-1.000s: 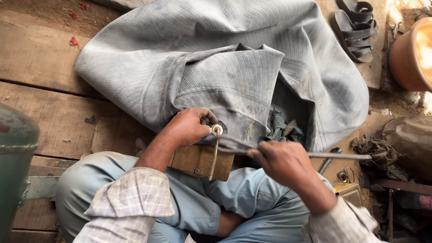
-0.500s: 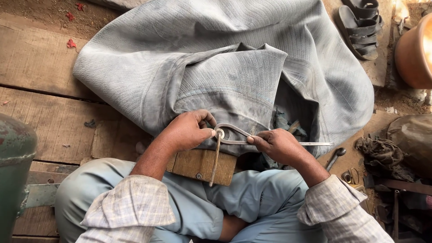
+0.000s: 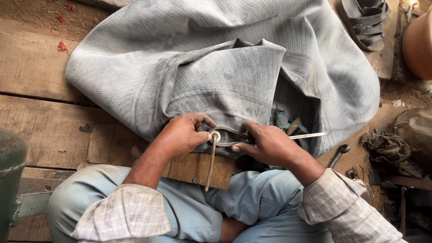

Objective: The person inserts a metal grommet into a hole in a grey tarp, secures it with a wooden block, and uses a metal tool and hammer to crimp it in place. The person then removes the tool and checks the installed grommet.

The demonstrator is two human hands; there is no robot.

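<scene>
Your left hand (image 3: pixel 182 135) pins the metal calipers (image 3: pixel 222 137) on the grey rubber tube (image 3: pixel 216 67); right hand (image 3: pixel 270 144) grips their legs; marking appears unfinished.

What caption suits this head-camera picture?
Seated person's left hand and right hand work metal shears on grey rubber sheet.

Right hand (image 3: pixel 270 145): a second ago at lower right of centre, gripping the long metal rod (image 3: pixel 310 135); now moved left and up, resting just right of the left hand (image 3: pixel 182 134), fingers pressed on the grey rubber sheet (image 3: pixel 216 72).

Metal rod: earlier exposed across the frame's centre from pivot to right; now mostly covered by the right hand, only its right end showing.

Curved metal caliper arms (image 3: pixel 229 137): now visible between both hands, beside the round pivot (image 3: pixel 216 135).
</scene>
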